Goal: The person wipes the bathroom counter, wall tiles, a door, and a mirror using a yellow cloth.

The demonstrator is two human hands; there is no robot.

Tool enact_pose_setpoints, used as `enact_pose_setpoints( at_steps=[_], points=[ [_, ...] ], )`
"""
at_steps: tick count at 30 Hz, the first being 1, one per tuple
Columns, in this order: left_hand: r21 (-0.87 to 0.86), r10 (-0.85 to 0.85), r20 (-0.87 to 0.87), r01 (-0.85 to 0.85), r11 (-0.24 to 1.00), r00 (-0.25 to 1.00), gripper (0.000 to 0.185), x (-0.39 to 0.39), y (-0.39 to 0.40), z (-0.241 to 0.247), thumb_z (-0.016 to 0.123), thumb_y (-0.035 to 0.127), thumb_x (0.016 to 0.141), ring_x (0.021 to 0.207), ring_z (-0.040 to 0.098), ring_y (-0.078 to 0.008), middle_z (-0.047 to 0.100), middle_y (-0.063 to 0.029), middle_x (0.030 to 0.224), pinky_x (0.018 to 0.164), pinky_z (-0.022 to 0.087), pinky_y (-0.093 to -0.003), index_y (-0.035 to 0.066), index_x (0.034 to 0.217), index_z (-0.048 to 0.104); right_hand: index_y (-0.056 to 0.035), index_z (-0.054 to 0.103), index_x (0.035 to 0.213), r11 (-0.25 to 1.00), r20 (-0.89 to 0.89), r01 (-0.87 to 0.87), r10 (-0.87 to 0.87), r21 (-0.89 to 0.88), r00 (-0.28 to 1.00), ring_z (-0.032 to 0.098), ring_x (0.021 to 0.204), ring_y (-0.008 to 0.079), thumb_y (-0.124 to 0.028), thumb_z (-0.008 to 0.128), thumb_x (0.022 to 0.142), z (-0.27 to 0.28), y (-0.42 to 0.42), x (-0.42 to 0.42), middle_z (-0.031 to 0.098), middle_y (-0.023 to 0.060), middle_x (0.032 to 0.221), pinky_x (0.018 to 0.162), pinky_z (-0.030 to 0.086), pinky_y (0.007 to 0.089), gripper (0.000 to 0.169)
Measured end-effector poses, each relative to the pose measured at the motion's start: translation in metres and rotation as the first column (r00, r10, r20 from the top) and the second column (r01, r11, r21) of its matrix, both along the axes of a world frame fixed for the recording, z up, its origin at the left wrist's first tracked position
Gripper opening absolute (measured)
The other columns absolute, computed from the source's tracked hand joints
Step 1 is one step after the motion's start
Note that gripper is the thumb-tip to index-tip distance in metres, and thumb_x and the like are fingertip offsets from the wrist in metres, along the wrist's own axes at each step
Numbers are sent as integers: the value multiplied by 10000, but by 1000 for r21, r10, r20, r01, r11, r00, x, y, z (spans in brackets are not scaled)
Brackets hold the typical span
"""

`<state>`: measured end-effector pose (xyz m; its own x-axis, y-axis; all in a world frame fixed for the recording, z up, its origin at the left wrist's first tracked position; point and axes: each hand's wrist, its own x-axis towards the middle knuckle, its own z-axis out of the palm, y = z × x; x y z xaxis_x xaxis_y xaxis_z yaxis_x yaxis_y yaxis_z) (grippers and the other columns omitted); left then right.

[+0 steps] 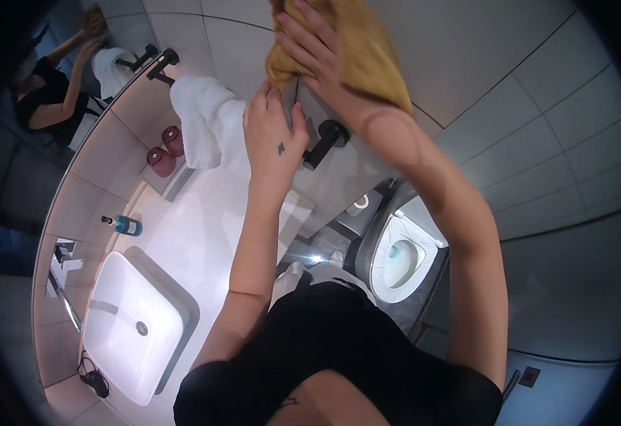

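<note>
Both arms reach up to the tiled wall. A yellow cloth lies under my right hand, which presses it with spread fingers; part of it hangs over the wrist. My left hand is beside a white towel on a black towel bar, its fingertips near the cloth's lower edge. Whether those fingertips touch cloth, towel or wall is unclear. A black wall post sticks out just right of my left hand.
Left stand a white basin, a chrome tap, a blue soap bottle, two pink cups and a large mirror. Below right are a toilet and a toilet roll. A black corded device lies by the basin.
</note>
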<state>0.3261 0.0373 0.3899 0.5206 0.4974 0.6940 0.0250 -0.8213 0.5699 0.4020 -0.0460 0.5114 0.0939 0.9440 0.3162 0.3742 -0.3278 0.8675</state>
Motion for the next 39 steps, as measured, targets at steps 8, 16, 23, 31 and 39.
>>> enact_pose_setpoints(
  at_steps=[8, 16, 23, 31, 39],
  points=[
    [62, -61, -87, 67, 996, 994, 389, -17, -9, -1, 521, 118, 861, 1119, 528, -396, 570, -271, 1174, 1035, 351, -440, -119, 1168, 545, -108, 357, 1439, 999, -160, -35, 32, -18, 987, 132, 1454, 254, -326, 467, 913, -29, 84, 10, 252, 71, 1543, 1187, 104, 424, 580],
    [158, -71, -129, 91, 983, 989, 350, -39, -14, -5, 528, 74, 860, 1100, 555, -332, 575, -207, 1201, 1057, 348, -439, -55, 1184, 552, -84, 396, 1412, 994, -238, -81, 95, 70, 966, 139, 1453, 254, -291, 480, 908, -49, 129, 10, 281, 78, 1530, 1182, 110, 428, 551],
    [109, -22, -83, 31, 994, 996, 336, -53, -26, -11, 530, 115, 862, 1119, 549, -329, 584, -194, 1206, 1065, 344, -434, -48, 1152, 580, -64, 431, 1388, 963, -244, -112, 173, 246, 954, 146, 1452, 254, -259, 491, 904, -38, 69, 16, 306, 84, 1518, 1177, 116, 432, 526],
    [132, -47, 58, 39, 990, 997, 343, -15, -66, 36, 577, 110, 837, 1106, 555, -335, 608, -174, 1186, 1025, 370, -419, -28, 1150, 595, -41, 471, 1361, 776, -157, -220, 379, 591, 912, 153, 1451, 254, -224, 504, 899, 23, -61, 10, 335, 91, 1504, 1173, 122, 436, 498],
    [122, -36, 591, -45, 992, 806, 327, 52, -130, 71, 573, 75, 816, 1082, 595, -257, 648, -108, 1156, 1031, 327, -375, 3, 1131, 624, -199, 529, 1328, 89, -24, -360, 984, 929, 179, 220, 1397, 419, -468, 714, 689, -20, -118, 100, 329, 143, 1487, 1107, 158, 589, 718]
  ],
)
